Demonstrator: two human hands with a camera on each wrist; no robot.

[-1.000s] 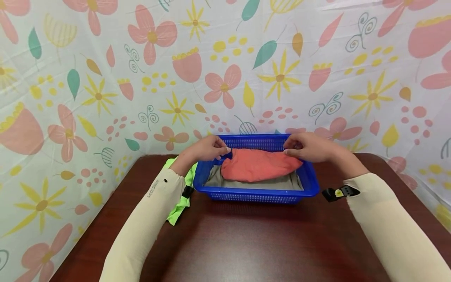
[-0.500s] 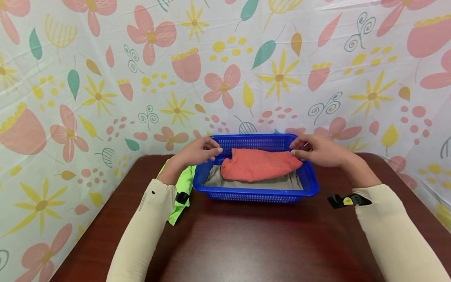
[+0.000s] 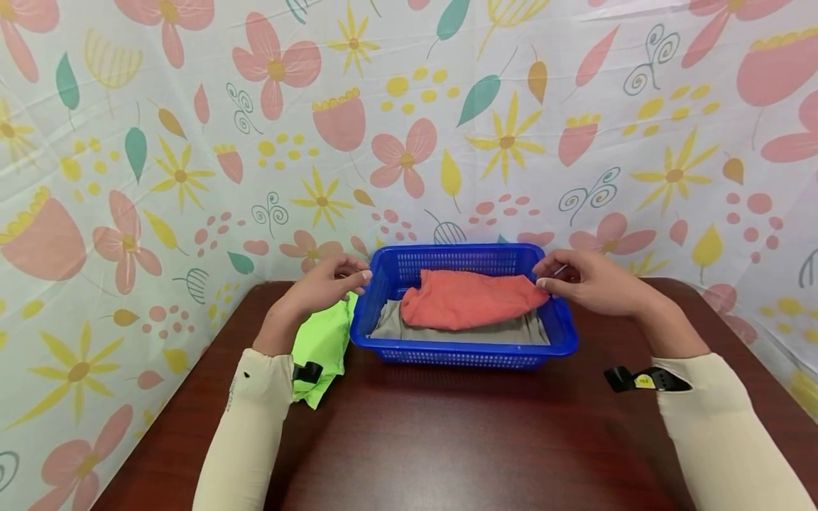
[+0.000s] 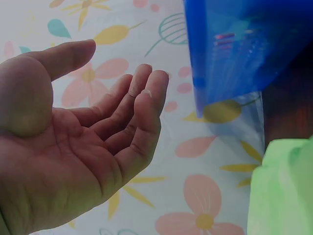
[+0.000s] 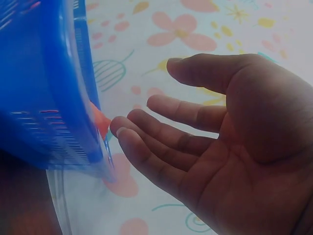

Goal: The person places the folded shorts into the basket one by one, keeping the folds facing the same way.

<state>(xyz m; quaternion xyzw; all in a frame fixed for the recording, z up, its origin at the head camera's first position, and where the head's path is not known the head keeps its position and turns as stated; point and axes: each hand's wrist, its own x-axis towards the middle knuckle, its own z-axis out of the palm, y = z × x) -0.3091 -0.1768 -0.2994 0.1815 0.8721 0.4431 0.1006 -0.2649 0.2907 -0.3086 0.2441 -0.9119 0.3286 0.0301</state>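
Observation:
A folded coral cloth [image 3: 473,299] lies in the blue plastic basket [image 3: 460,348], on top of a grey-beige cloth [image 3: 390,323]. My left hand [image 3: 324,285] hovers off the basket's left end, above a bright green cloth [image 3: 322,341]; in the left wrist view its relaxed fingers [image 4: 142,142] hold nothing. At the basket's right end is my right hand [image 3: 591,282], also holding nothing. In the right wrist view its loosely bent fingers [image 5: 161,161] are near the basket rim, beside a corner of the coral cloth; whether they touch it I cannot tell.
The basket stands toward the back of a dark reddish-brown table [image 3: 447,440]. Behind it hangs a white sheet [image 3: 409,92] printed with flowers and leaves. A black strap [image 3: 309,372] hangs at the left wrist and another strap [image 3: 645,380] at the right.
My hands have drawn apart: the left has moved left off the basket, the right has shifted right and slightly down. The coral cloth stays in the basket, and more of the green cloth shows.

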